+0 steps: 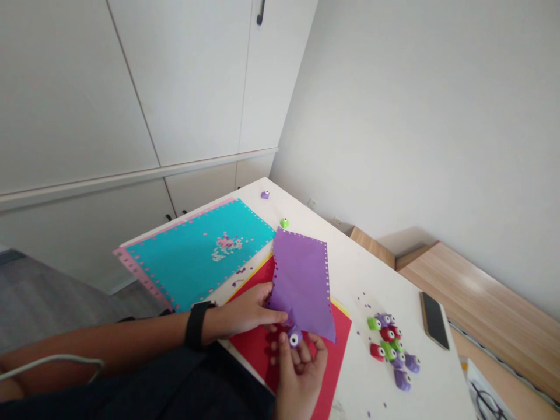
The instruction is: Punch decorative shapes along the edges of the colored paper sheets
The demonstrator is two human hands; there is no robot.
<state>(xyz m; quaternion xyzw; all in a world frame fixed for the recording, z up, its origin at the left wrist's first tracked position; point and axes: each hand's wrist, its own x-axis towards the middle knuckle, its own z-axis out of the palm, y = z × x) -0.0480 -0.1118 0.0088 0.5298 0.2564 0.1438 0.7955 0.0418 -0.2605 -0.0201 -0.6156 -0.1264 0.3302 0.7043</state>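
My left hand (251, 309) pinches the near left edge of a purple paper sheet (304, 280) that has small holes punched along its sides. Under the sheet's near end, my right hand (300, 364) holds a small purple craft punch (294, 336) against the paper's edge, fingers curled around it. A black watch (196, 324) is on my left wrist. Both hands are over a red sheet (258, 344) lying on the white table (371, 274).
A teal sheet (196, 254) on a pink one (131, 262) carries a heap of paper bits (225, 245). Several green, red and purple punches (391, 347) cluster at the right, beside a black phone (434, 319). Single punches sit far off: green (284, 223), purple (265, 195).
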